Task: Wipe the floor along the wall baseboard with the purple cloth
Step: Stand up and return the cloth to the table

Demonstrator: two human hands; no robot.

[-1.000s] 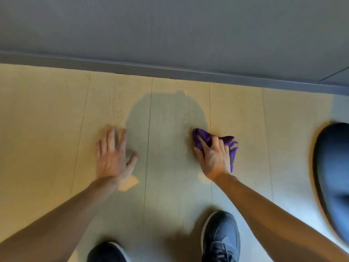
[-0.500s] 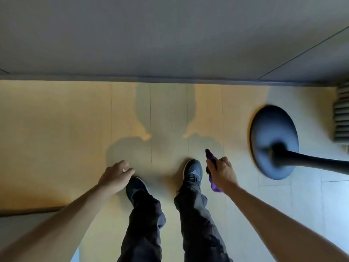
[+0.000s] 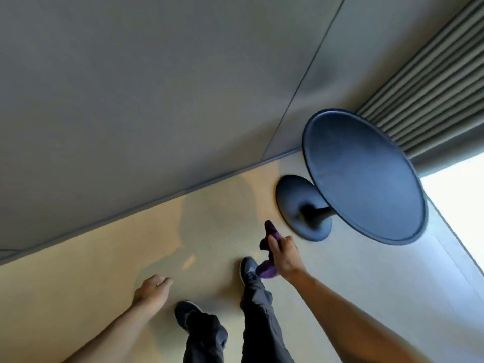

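I stand upright and look down at the light wooden floor (image 3: 99,271). My right hand (image 3: 286,255) is shut on the purple cloth (image 3: 271,233), which sticks out above my fingers and hangs below my palm, well off the floor. My left hand (image 3: 153,289) hangs empty with its fingers loosely curled. The grey baseboard (image 3: 146,204) runs diagonally from lower left to upper right under the grey wall (image 3: 157,87).
A dark round pedestal table (image 3: 364,176) stands at the right, its base (image 3: 301,205) on the floor close to the baseboard. Grey curtains (image 3: 432,82) hang at the upper right beside a bright window patch. My two dark shoes (image 3: 247,268) rest on the floor below.
I have risen from a crouch to standing. My right hand has lifted the cloth off the floor, my left hand has left the floor, and the view has swung right toward the table.
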